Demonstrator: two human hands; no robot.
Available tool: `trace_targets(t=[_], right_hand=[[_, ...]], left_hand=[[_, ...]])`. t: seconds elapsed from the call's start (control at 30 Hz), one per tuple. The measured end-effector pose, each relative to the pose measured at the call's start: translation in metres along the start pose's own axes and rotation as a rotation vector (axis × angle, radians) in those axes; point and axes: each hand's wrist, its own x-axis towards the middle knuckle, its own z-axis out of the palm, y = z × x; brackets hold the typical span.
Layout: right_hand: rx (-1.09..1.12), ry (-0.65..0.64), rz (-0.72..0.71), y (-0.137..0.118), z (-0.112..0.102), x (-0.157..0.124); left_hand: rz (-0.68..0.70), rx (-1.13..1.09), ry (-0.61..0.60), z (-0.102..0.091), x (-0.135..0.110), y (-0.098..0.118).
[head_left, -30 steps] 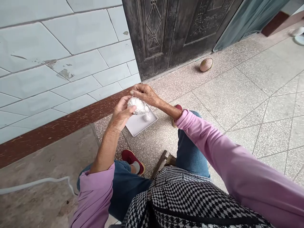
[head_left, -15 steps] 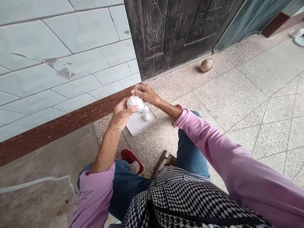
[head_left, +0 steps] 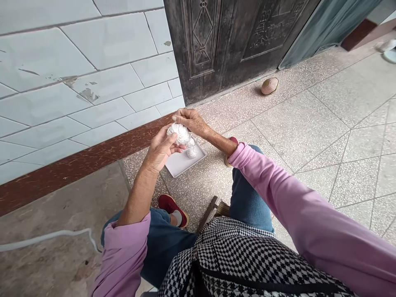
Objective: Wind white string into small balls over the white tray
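Ball: white crinkled ball [head_left: 180, 134], ruffled in tight layers, material too small to tell; held betw. both hands, just above the tray.
L hand: L hand [head_left: 160, 152] was under/left of the ball, palm turned up, fingers curled, thumb across the lower side; gripping the ball.
R hand: R hand [head_left: 189, 122] was above the ball, palm down, fingers bunched at its top edge; whether it pinched the ball or only sat on it, can't tell.
2nd ball: smaller white ball [head_left: 192, 153] sat on the tray, just below R hand, near the big ball, not touching L hand.
Tray: white square tray [head_left: 177, 166] lay on the floor below both hands, tilted in view.
Floor: speckled terrazzo floor [head_left: 297, 136] ran under and right of the hands; grey concrete patch [head_left: 62, 206] lay left of L hand, w/ white cable [head_left: 52, 235] on it.
Wall: pale tiled wall [head_left: 77, 53], chipped in spots, stood beyond L hand, w/ red-brown skirting [head_left: 77, 175] at its base.
Door: dark embossed door [head_left: 241, 41] stood beyond R hand; tan ball [head_left: 269, 86] lay by its sill.
Arms: both forearms reached fwd, elbows bent, pink sleeves [head_left: 309, 210] pushed back off the wrists; checked bag [head_left: 247, 264] lay on the lap, nearest the body.
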Motion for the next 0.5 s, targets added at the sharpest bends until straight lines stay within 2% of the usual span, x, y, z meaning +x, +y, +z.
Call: trace_targets(t=[0.3, 0.5], right_hand=[[0.041, -0.051, -0.014, 0.003, -0.001, 0.001], [0.130, 0.009, 0.075, 0.006, 0.007, 0.002]], left_hand=[[0.059, 0.109, 0.071, 0.001, 0.002, -0.005], [0.125, 0.127, 0.165, 0.007, 0.002, 0.000]])
